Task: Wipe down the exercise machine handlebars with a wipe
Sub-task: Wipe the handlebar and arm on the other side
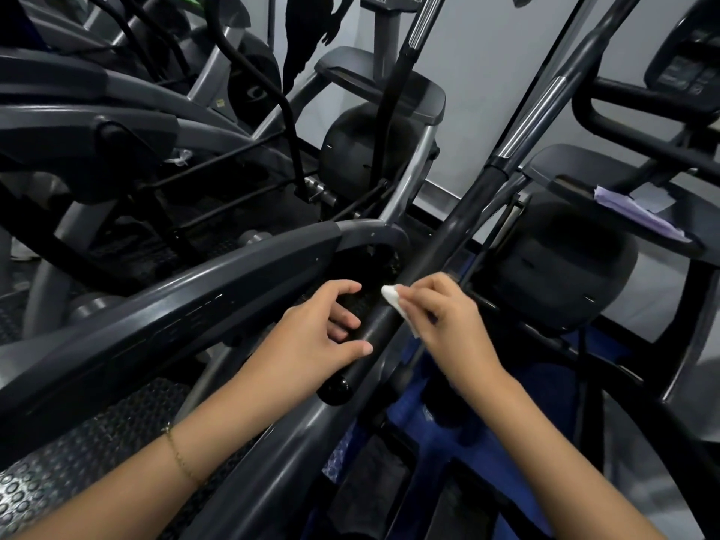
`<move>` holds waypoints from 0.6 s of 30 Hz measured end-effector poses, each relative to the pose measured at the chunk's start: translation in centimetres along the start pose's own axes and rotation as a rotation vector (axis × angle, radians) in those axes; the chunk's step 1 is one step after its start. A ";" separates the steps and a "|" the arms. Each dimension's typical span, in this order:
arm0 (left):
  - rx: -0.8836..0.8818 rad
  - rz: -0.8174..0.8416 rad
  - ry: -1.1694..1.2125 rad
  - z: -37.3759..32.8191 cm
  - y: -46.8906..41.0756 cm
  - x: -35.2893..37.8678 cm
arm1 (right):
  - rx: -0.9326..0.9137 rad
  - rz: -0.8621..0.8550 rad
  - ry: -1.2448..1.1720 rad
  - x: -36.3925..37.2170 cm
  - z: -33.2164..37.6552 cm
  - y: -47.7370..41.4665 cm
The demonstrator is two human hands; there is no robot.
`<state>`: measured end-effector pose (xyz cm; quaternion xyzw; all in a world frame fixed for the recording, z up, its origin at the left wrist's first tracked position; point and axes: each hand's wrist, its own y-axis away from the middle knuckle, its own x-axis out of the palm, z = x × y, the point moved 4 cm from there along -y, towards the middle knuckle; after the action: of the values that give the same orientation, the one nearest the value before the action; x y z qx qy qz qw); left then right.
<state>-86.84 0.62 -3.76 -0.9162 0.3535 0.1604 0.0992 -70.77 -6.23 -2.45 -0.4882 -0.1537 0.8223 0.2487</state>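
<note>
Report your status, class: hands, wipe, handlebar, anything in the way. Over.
Left hand loosely cupped beside handlebar, thumb on it. Right hand pinches white wipe against the bar. Grey frame arm close at left, off the wipe.

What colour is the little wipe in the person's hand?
White. The head view shows the wipe held by the right hand against the black handlebar.

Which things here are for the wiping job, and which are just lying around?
For the job: white wipe, black handlebar, right hand pinching the wipe, left hand beside the handlebar.
Just lying about: purple papers, neighbouring machine, console.
</note>
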 end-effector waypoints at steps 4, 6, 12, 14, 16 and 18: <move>0.016 -0.011 -0.039 0.1 0.2 0.2 | -0.120 0.126 -0.040 -0.1 1.3 1.8; 0.019 -0.014 -0.045 0.3 0.2 0.2 | -0.062 0.072 -0.051 -0.4 -0.1 0.5; 0.029 -0.023 -0.035 0.5 0.1 0.2 | -0.064 -0.055 -0.068 0.8 0.9 2.2; 0.052 -0.019 -0.050 0.3 0.2 0.2 | -0.127 -0.025 -0.093 1.0 1.8 3.3; 0.061 0.011 -0.044 0.2 0.2 0.2 | -0.104 -0.030 -0.072 0.5 1.0 2.3; 0.031 0.106 0.003 0.4 0.4 -0.1 | -0.045 -0.038 -0.022 0.0 0.4 1.0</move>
<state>-87.29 0.53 -4.16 -0.8949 0.4040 0.1585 0.1043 -71.34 -7.04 -2.71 -0.4817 -0.1841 0.8191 0.2514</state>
